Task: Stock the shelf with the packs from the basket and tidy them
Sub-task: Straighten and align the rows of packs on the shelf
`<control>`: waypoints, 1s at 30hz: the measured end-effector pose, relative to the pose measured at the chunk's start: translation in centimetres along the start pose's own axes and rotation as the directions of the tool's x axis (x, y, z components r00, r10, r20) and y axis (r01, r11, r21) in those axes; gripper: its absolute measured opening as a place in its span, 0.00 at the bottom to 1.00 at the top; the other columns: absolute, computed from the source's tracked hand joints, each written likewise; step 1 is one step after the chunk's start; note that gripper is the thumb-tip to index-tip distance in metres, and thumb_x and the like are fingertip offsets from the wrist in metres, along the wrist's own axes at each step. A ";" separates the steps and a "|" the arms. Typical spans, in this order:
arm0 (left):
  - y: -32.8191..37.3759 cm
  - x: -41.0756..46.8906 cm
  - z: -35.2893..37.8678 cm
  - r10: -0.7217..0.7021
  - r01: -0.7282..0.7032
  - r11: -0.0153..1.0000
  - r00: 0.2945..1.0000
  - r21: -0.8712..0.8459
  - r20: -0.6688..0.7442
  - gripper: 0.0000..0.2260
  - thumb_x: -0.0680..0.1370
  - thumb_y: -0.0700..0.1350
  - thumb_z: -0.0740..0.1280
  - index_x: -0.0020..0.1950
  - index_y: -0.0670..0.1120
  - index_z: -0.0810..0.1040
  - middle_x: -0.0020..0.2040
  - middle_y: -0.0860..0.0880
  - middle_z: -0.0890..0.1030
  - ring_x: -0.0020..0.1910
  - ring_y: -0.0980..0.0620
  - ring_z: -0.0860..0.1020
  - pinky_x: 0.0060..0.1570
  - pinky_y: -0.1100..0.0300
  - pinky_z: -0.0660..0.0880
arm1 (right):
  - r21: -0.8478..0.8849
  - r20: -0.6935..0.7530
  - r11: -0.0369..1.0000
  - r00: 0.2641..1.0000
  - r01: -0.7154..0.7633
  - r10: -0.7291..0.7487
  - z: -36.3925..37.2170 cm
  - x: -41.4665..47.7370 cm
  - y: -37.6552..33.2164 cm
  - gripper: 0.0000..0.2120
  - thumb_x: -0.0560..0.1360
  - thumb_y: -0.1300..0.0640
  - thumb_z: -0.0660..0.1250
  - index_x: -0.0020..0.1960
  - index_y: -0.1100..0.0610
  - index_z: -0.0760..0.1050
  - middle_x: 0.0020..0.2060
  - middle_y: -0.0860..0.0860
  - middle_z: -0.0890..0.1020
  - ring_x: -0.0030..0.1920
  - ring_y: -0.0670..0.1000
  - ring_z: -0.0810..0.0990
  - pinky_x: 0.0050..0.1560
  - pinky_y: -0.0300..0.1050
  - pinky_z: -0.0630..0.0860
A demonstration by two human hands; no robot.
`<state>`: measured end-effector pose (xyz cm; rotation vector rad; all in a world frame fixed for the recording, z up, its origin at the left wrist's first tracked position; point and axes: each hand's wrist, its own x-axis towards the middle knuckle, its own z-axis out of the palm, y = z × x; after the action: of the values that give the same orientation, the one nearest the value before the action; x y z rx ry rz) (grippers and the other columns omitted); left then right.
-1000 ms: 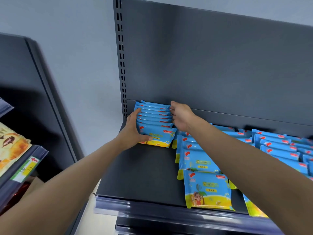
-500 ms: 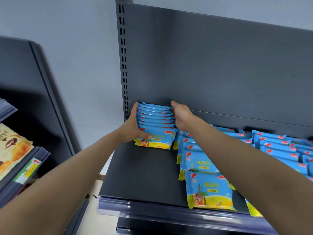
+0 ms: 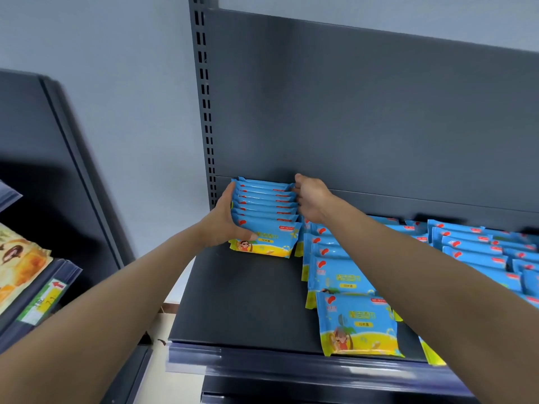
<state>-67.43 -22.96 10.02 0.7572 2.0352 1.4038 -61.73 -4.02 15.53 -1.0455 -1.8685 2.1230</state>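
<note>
Since 1 s ago the left hand (image 3: 224, 221) has slid further back along the row of packs (image 3: 264, 205), cupping its left side, thumb across front pack; right hand (image 3: 310, 201) curls on right ends. Row stands on edge, back-left of shelf (image 3: 248, 301). Packs: blue, red logo, yellow base w/ cartoon kid.

Rightmost packs (image 3: 523, 259) cropped, snack bag (image 3: 20, 266) cropped

The nearest pack (image 3: 360, 325) bears a yellow tab reading "10片装". The same tab shows on the pack behind it (image 3: 341, 279) and on the front of the left stack (image 3: 264, 239). The price label (image 3: 43, 301) carries a red arrow.
</note>
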 end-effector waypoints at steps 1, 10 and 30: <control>0.2 -0.3 0.0 0.026 -0.026 1.000 1.000 0.017 -0.012 0.54 0.64 0.33 0.77 0.76 0.52 0.44 0.71 0.49 0.63 0.67 0.51 0.70 0.62 0.51 0.75 | -0.025 -0.003 1.000 1.000 0.019 -0.020 -0.2 -0.1 -0.3 0.18 0.81 0.54 0.55 0.67 0.63 0.66 0.64 0.58 0.75 0.62 0.57 0.76 0.62 0.46 0.72; 5.8 -3.0 2.8 0.380 -0.265 0.857 0.905 0.443 -0.194 0.29 0.72 0.43 0.72 0.70 0.49 0.64 0.66 0.50 0.63 0.65 0.53 0.66 0.65 0.59 0.66 | -0.568 -0.041 0.790 0.950 0.232 -0.308 -5.5 -2.6 -1.3 0.15 0.77 0.61 0.62 0.62 0.58 0.75 0.52 0.51 0.77 0.55 0.50 0.74 0.57 0.39 0.70; 5.8 -5.6 17.4 0.107 -0.385 0.215 0.923 0.898 0.370 0.40 0.61 0.69 0.70 0.63 0.44 0.67 0.65 0.46 0.62 0.67 0.44 0.58 0.68 0.48 0.56 | -0.939 0.271 0.220 0.963 0.264 -0.001 -13.0 -0.9 1.6 0.45 0.69 0.43 0.72 0.77 0.52 0.51 0.76 0.49 0.59 0.74 0.54 0.61 0.73 0.50 0.60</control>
<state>-50.36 -14.18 10.91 1.7234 2.5163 -0.1370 -53.15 5.83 14.48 -0.6334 -3.3590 0.6806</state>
